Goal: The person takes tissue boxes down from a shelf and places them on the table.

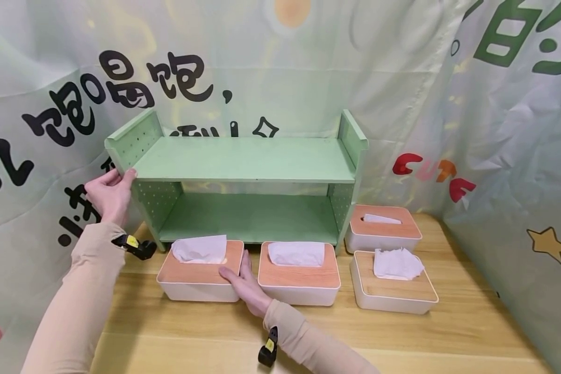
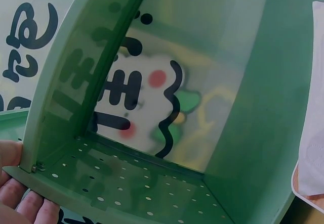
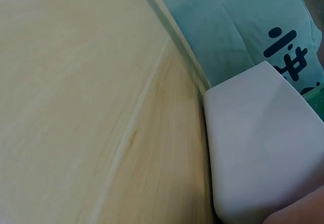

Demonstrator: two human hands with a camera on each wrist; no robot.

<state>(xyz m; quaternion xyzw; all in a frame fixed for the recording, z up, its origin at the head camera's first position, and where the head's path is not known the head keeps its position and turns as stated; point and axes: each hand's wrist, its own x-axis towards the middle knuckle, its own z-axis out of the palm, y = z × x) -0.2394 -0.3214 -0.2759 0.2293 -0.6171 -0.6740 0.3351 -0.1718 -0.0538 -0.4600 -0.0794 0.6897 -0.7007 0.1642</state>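
Observation:
My left hand (image 1: pixel 109 195) grips the left side panel of a green two-tier shelf (image 1: pixel 243 158). In the left wrist view, the thumb is on one face of the shelf's edge and the fingers (image 2: pixel 31 206) are on the other. A tissue box (image 1: pixel 198 292) with a wood-look lid and white base stands at the shelf's front left. My right hand (image 1: pixel 250 288) holds that box by its right end, thumb on the lid, other fingers down the side and partly hidden. The right wrist view shows the box's white wall (image 3: pixel 263 143).
Just right of the held box stands a second tissue box (image 1: pixel 299 296). Two more, one behind (image 1: pixel 383 241) and one in front (image 1: pixel 392 301), sit right of the shelf on the wooden table (image 1: pixel 477 332). Printed cloth (image 1: pixel 402 67) hangs behind and along both sides.

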